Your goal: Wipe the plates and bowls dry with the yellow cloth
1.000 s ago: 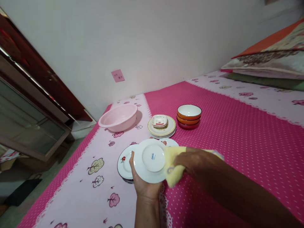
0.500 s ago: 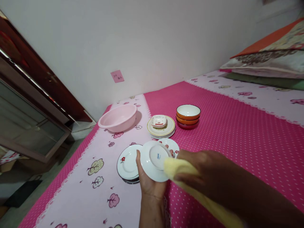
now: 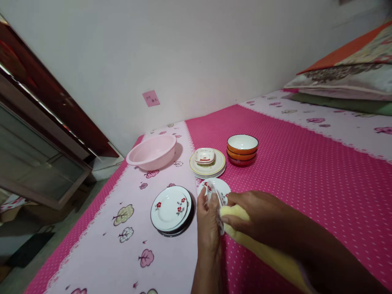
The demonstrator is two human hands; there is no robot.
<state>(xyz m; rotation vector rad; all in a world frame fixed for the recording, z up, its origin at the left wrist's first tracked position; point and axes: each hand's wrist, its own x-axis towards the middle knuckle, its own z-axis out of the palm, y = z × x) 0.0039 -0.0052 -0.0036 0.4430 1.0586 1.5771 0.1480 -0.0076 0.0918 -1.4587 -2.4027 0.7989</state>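
Observation:
My left hand (image 3: 208, 214) grips a small white plate (image 3: 221, 222), which is turned nearly edge-on to me. In my right hand (image 3: 249, 208) is a yellow cloth (image 3: 237, 214), pressed close to the plate's right side; its long end trails down below my wrist. Behind the held plate, a white saucer with red flowers (image 3: 225, 185) lies on the bed. To the left of my left hand sits a stack of dark-rimmed white plates (image 3: 167, 216), the top one patterned with red flowers.
Farther back are a pile of yellow-rimmed plates (image 3: 194, 166) with a small square dish (image 3: 204, 157) on top, and stacked orange bowls (image 3: 241, 153). A pink basin (image 3: 153, 153) stands at the left near the wall. Folded bedding (image 3: 352, 83) lies far right.
My left hand has turned the plate from its underside facing me to nearly edge-on, shifting slightly right. The cloth stays in my right hand beside it.

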